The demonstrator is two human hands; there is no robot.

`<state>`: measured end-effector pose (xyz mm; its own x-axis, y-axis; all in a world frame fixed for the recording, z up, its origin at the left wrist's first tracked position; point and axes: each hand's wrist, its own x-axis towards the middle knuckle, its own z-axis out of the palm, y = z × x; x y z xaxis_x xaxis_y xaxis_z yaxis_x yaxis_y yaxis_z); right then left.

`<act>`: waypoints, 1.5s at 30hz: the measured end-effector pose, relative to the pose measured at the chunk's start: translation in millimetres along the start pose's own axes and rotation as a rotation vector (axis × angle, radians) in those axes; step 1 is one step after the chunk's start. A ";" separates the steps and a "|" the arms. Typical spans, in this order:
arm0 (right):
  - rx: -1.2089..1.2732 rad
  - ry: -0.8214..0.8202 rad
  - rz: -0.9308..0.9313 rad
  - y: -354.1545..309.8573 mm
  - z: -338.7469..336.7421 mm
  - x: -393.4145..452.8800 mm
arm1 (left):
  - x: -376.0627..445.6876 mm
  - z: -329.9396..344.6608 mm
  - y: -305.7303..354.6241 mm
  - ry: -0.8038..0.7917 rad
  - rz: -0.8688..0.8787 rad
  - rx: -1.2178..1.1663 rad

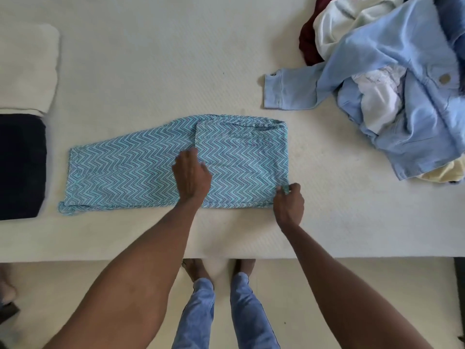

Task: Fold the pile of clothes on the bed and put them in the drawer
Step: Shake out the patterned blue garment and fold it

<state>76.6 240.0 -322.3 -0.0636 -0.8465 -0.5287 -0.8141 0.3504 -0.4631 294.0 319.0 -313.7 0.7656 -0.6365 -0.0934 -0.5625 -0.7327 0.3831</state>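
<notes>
Head view, looking straight down on the bed [151, 71]. Chevron-patterned garment [141, 172] spread flat near the bed's front edge, long axis running left to right, its right part already doubled over with the fold's edge showing near the middle. Left hand [192, 176] flat on the cloth just beside that edge, fingers straight and pressing down, grasping nothing. Right hand [288, 200] at the garment's near right corner, fingers [281, 191] pinching the cloth there.

Relation that matters for the next fold: unfolded length stretching away to the left of both hands, left hand sitting roughly at the midpoint as an anchor, right hand holding the end most easily carried across. Probably a fold leftward over the pressed line, though direction only a guess.

Still to do: loose pile [392, 79] of unfolded clothes at the far right, well apart from the garment, light blue denim jacket [402, 59] on top. Two folded pieces at the far left, cream one [27, 66] beyond dark one [21, 165]. Drawer out of sight.
</notes>
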 end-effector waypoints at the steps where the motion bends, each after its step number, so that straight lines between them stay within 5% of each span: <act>1: -0.029 0.021 -0.015 -2.7 -0.1 1.1 | 10.5 1.1 9.6 -0.004 0.160 0.020; 4: -0.079 0.051 -0.075 -12.3 -4.2 12.4 | 48.1 13.2 51.2 -0.135 0.427 0.056; 9: -0.074 -0.082 -0.050 -7.5 -12.9 38.1 | 86.3 39.9 99.9 -0.358 0.406 0.299; 13: -0.165 -0.124 -0.010 -6.5 -14.0 42.2 | 79.8 48.0 99.6 -0.141 0.306 0.379; 15: -0.247 -0.031 -0.132 -11.3 -14.3 43.8 | 66.3 51.9 108.1 -0.090 0.211 0.241; 17: -0.177 -0.016 -0.227 -21.5 -16.5 44.7 | 51.1 54.5 115.9 -0.281 0.040 -0.104; 23: 0.187 -0.358 -0.041 -47.7 -32.7 63.1 | 20.1 39.7 112.0 -0.708 -0.275 -0.738; 27: 0.161 -0.372 -0.262 -74.6 -26.9 29.0 | 20.6 11.3 114.4 -0.943 -0.416 -0.981; 33: 0.218 -0.601 -0.344 -121.3 -9.0 -40.1 | 26.8 -19.7 42.9 -0.726 -0.535 -1.131; 37: 0.298 -0.237 -0.296 -155.0 18.2 -52.6 | 35.9 -70.3 -29.8 -0.643 -0.574 -1.327; 45: -0.034 -0.319 -0.496 -198.1 165.2 -132.9 | 51.7 -150.5 -216.9 -0.448 -0.691 -1.519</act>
<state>341.7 349.3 -277.7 0.5014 -0.7419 -0.4451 -0.7209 -0.0737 -0.6891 502.5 481.3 -263.3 0.4316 -0.5323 -0.7283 0.7824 -0.1810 0.5959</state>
